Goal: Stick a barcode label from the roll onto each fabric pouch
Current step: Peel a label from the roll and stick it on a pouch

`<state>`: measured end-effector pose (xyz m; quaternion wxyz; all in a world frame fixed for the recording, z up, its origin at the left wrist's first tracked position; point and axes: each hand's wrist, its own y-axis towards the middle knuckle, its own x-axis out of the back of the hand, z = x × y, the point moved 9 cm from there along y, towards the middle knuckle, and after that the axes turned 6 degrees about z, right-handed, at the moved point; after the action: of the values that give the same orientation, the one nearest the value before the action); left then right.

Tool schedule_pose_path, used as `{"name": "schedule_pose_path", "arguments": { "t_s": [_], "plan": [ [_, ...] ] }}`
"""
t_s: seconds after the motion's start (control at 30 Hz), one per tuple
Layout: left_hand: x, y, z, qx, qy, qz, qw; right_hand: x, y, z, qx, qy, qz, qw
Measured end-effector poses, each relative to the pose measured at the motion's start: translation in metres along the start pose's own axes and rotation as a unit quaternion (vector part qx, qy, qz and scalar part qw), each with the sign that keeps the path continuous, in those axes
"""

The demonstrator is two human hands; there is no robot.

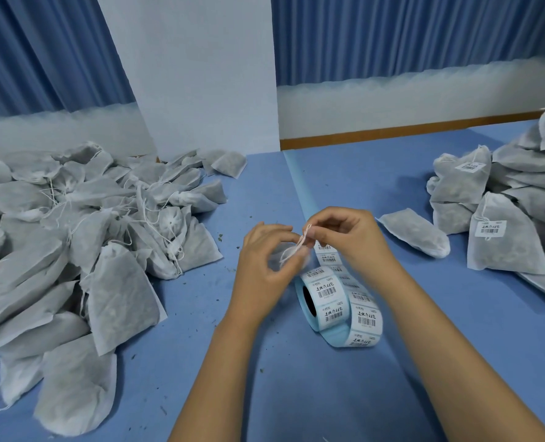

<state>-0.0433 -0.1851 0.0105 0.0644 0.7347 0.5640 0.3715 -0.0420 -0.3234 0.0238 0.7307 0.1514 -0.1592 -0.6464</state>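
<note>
Label roll (331, 301): on tabletop (328, 393), core axis 9-to-3 o'clock, at 6 o'clock just below both hands. Right hand (347, 237) pinches blurred white piece (306, 234); left hand (265, 260) curled, grip unclear. Unlabelled pouches (73, 234): 9 o'clock.

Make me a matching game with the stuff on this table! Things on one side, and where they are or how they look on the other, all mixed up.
Things
1. label roll
2. left pile
3. right pile
4. string

Places and states
A. pinched by the right hand
B. pouches with barcode labels showing
C. lying on the table, partly unrolled
D. pouches with no labels showing

Pairs: 1-C, 2-D, 3-B, 4-A
</note>
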Motion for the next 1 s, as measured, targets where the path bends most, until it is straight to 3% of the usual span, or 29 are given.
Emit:
{"name": "schedule_pose_path", "arguments": {
  "t_s": [0.13, 0.3, 0.57, 0.83, 1.0],
  "plan": [
    [-0.005, 0.000, 0.005, 0.058, -0.016, -0.022, 0.998, 0.005, 0.000, -0.001, 0.007, 0.030, -0.030, 0.999],
    [0.016, -0.005, 0.018, 0.110, -0.120, -0.105, 0.981, 0.033, -0.002, -0.005, 0.008, 0.133, -0.164, 0.977],
    [0.013, -0.002, 0.014, 0.086, -0.127, -0.043, 0.987, 0.046, -0.008, -0.027, -0.058, 0.178, -0.213, 0.959],
    [0.010, -0.001, 0.004, 0.050, -0.263, -0.026, 0.963, 0.020, -0.004, -0.040, -0.109, 0.026, -0.126, 0.986],
    [0.015, -0.003, 0.016, 0.087, -0.160, -0.081, 0.980, 0.003, -0.002, -0.034, -0.108, -0.001, -0.045, 0.993]
  ]
}}
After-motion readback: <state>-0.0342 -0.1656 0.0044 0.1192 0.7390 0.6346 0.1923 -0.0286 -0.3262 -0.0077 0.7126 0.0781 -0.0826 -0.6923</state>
